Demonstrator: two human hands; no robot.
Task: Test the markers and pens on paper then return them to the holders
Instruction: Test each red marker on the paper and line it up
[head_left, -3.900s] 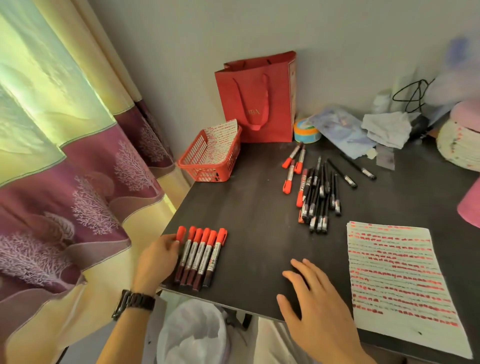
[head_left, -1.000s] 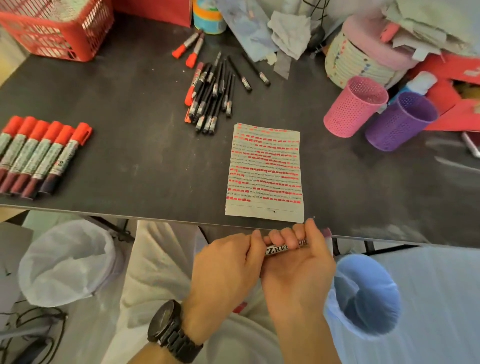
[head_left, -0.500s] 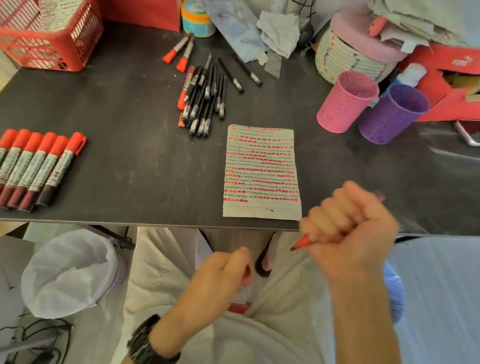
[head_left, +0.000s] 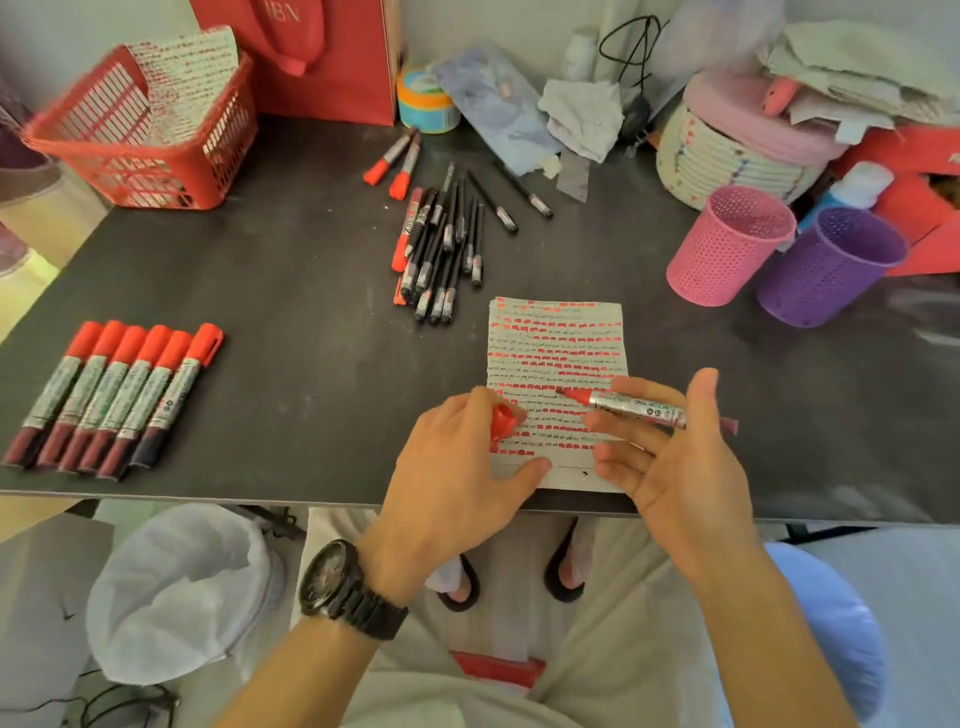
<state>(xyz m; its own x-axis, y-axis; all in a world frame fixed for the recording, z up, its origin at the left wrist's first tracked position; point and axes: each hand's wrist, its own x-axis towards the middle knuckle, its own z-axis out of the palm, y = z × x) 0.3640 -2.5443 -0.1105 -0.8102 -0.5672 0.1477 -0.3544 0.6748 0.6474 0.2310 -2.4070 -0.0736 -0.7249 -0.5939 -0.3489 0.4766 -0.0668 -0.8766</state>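
Head camera looks down on a dark table (head_left: 291, 322), and I see both hands working at its near edge. The right hand (head_left: 670, 467) holds an uncapped red marker (head_left: 634, 408) between thumb and index finger, with the other fingers loosely spread below the barrel. The marker lies almost flat, tip pointing left over the lower half of the paper (head_left: 556, 338); I cannot tell whether the tip touches the sheet. The left hand (head_left: 452, 478) pinches the red cap (head_left: 503, 422) in curled fingers, and its thumb rests on the paper's near left corner. The paper is covered in rows of red dashes and sits at the near edge, in the middle. At the left, a row of six red-capped markers (head_left: 114, 395) lies side by side. Farther back in the centre is a pile of pens (head_left: 441, 249). The pink holder (head_left: 727, 249) and the purple holder (head_left: 826, 270) stand just beside each other at the far right. A red basket (head_left: 140, 156) sits at the far left corner.
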